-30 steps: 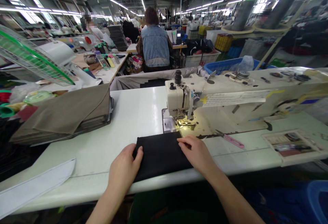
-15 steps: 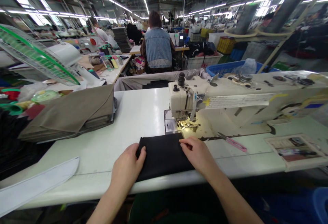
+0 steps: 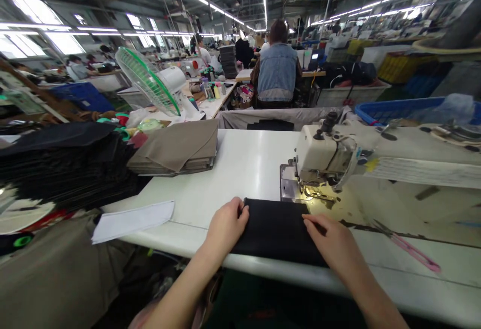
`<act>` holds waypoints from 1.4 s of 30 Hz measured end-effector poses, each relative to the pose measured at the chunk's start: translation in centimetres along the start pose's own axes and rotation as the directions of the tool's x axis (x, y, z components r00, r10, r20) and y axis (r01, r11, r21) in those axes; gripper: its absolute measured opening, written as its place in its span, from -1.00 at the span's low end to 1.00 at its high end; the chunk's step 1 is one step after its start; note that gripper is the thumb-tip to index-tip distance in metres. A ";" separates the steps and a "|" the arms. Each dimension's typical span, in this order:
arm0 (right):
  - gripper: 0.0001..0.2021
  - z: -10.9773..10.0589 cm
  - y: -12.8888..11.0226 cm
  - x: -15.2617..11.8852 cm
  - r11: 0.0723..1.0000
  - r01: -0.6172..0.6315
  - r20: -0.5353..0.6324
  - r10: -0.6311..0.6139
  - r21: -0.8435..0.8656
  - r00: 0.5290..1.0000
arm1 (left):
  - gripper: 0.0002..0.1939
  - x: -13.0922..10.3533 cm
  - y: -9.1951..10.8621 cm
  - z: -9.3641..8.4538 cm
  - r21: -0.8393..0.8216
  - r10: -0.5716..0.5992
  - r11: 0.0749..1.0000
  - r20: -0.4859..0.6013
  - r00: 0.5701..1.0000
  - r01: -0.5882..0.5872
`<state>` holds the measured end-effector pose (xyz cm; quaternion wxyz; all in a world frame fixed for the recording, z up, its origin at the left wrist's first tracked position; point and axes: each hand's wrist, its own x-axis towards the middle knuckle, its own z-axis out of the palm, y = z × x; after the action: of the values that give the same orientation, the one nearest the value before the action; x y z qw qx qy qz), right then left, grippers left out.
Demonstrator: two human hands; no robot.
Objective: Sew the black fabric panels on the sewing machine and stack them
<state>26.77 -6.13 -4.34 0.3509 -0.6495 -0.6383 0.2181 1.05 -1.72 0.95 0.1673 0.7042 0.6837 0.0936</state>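
Observation:
A piece of black fabric (image 3: 276, 228) lies on the white table (image 3: 240, 168) at its front edge, just in front of the sewing machine (image 3: 319, 153). My left hand (image 3: 228, 223) grips the fabric's left edge, thumb on top. At the fabric's upper right corner, my right hand (image 3: 326, 231) pinches the edge between thumb and fingers. The metal needle plate (image 3: 290, 183) and the lit presser foot are just beyond the fabric's far edge.
Pink-handled snips (image 3: 413, 253) lie right of my right hand. A white strip (image 3: 133, 220) is at the table's left. Stacks of grey-brown fabric (image 3: 180, 146) and black fabric (image 3: 63, 163) stand further left. A fan (image 3: 150, 83) and a seated person (image 3: 277, 70) are beyond.
The camera view has turned left, so the table and machine appear further right and the black stack shows. Both hands keep their hold on the fabric, which looks about the same on the table.

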 end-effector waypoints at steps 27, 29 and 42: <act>-0.60 4.4 -5.0 -1.3 0.887 0.247 -0.018 -0.276 -0.391 0.961 | -0.48 -1.6 1.7 4.3 0.324 0.599 0.765 -0.041 0.800 -0.556; -0.58 4.1 -3.8 -2.2 0.869 0.286 -0.019 -0.321 -0.405 0.947 | -0.44 -2.2 0.9 5.1 0.345 0.625 0.747 -0.072 0.777 -0.569; -0.66 0.4 0.1 -0.9 0.844 0.375 -0.018 -0.413 -0.383 0.911 | -0.31 1.3 4.7 4.7 0.173 0.761 0.623 0.095 0.642 -0.763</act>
<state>26.49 -6.94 -4.80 0.2903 -0.5690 -0.7692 -0.0162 7.14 -0.99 -1.82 0.0458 0.9406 0.3261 0.0831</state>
